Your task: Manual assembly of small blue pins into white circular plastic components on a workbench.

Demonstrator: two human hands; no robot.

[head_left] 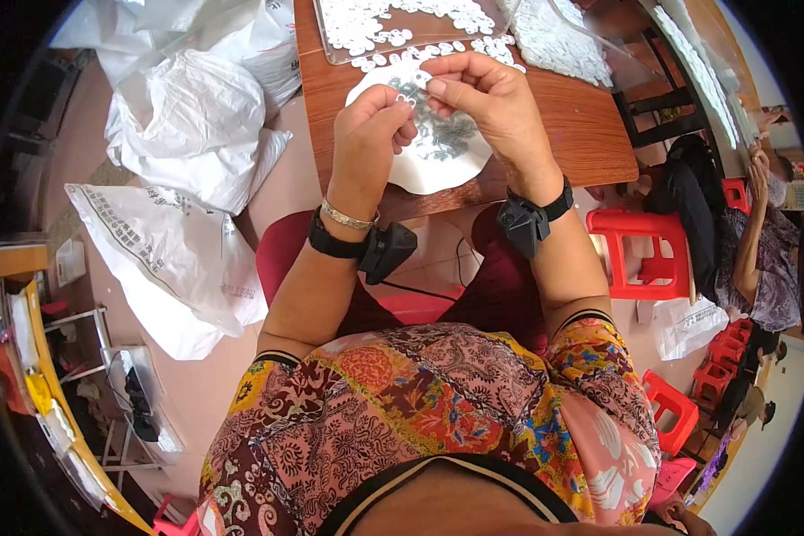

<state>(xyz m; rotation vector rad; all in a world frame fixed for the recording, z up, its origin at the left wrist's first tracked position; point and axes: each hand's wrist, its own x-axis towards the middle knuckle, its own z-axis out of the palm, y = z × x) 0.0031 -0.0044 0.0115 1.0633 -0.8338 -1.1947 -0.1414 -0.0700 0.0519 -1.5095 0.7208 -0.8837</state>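
Bags: big white plastic bags (188,125) lie on the floor at the far left, well apart from the hands; they block nothing.
Left hand: the left hand (371,134) is raised over the near table edge, fingers curled in, thumb and forefinger pinched on a small pale piece (408,101). The piece is too small to tell its kind or its long axis.
Piece: it sits at the fingertips, between the two hands, just above the plate.
Key relation: the right fingertips lie just to the right of the piece and a little higher, so the two hands meet at one point; both are equally near to it.
Plate: a white plate (438,170) with small grey metal parts (442,134) lies on the table directly under the hands, reaching the near edge.
Right hand: the right hand (491,103) comes from the right, fingers bent, thumb and forefinger closed at the same piece; I cannot tell if it grips or only touches it.
Tray: a clear tray (330,49) of small white discs (366,22) stands behind the plate, farther from the person.
Table: brown wood table (581,125).
Stool: a red stool (643,250) is at the right, near another person (768,259), well apart.
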